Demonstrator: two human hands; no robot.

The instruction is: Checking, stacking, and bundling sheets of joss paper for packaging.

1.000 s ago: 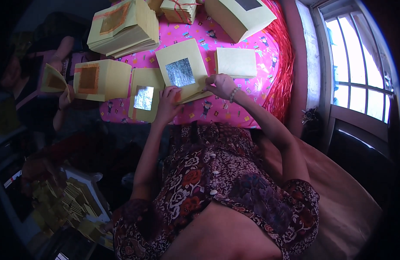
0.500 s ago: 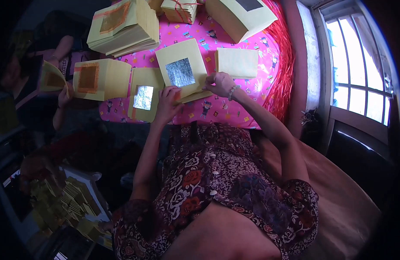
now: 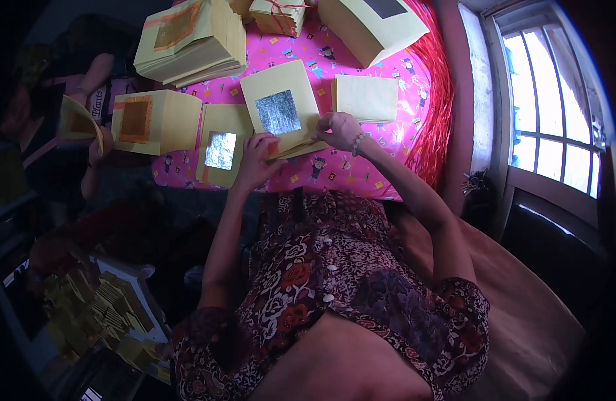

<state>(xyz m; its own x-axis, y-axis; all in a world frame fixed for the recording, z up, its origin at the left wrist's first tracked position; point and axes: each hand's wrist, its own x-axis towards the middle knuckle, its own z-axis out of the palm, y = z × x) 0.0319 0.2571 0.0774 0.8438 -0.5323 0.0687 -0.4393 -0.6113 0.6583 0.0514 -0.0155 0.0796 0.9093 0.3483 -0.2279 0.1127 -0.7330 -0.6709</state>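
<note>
A pale yellow sheet of joss paper (image 3: 284,80) with a silver foil square lies tilted in front of me, its near edge lifted and folded. My left hand (image 3: 256,160) grips that near edge at its left end, fingertips on top. At the near right corner, my right hand (image 3: 340,130) pinches the same paper between thumb and bent fingers. Partly under the sheet and to its left lies another silver-foiled paper (image 3: 221,127). Just beyond my right hand rests a small stack of plain yellow paper (image 3: 367,98).
Thick paper stacks (image 3: 218,50) stand at the far side of the pink patterned table (image 3: 294,43), one bundle (image 3: 278,17) tied with red string. Red shiny strands (image 3: 438,113) hang along the right edge. At left, another person's hand (image 3: 97,148) holds orange-marked paper. A barred window is at right.
My hands hold almost the same place on the joss paper. At left, the other person's paper and hand have shifted slightly.
</note>
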